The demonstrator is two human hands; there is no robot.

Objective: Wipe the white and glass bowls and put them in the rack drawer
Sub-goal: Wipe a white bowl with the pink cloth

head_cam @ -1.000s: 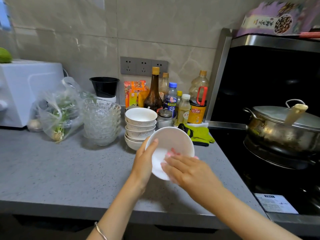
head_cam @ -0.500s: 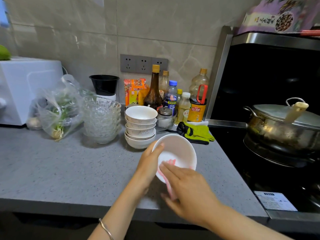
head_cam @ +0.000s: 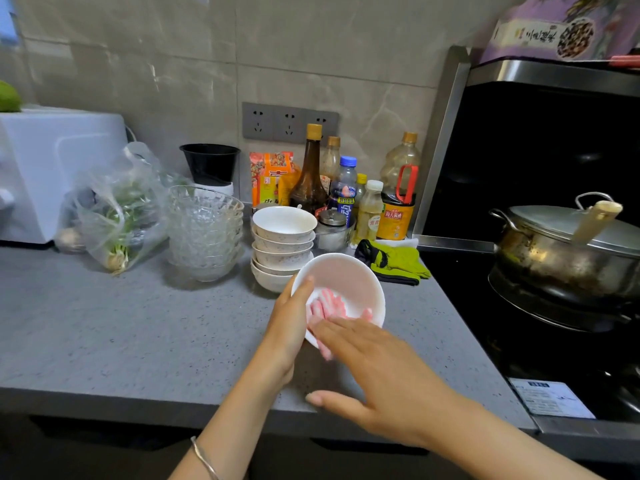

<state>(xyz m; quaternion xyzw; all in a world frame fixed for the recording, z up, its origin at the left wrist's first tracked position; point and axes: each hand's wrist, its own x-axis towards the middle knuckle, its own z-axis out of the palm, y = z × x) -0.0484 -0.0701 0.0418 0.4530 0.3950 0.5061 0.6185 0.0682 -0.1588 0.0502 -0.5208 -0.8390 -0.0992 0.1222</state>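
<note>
White glazed round bowl (head_cam: 349,278) is held tilted towards the person, apparently clear of the grey speckled worktop (head_cam: 121,323), just in front of the stack of speckled white bowls (head_cam: 282,244). The stack of cut-glass bowls (head_cam: 204,233) stands to the left of that one. No rack drawer is in view.

The left hand (head_cam: 289,327) grips the bowl's near rim with the thumb inside. The right hand (head_cam: 377,368), fingers straight and thumb spread wide, presses a pink-and-white striped cloth (head_cam: 327,306) against the inside.

Only 1 hand carries the bowl, and only by its rim. A hard push from the cloth could twist it loose, and it would likely strike the worktop or knock the white stack behind it.

The orange-labelled sauce bottle (head_cam: 394,216) and the purple printed box (head_cam: 554,32) on the hood both bear Chinese characters, too small to read surely. The white sticker (head_cam: 550,398) by the hob carries fine print that is illegible.
</note>
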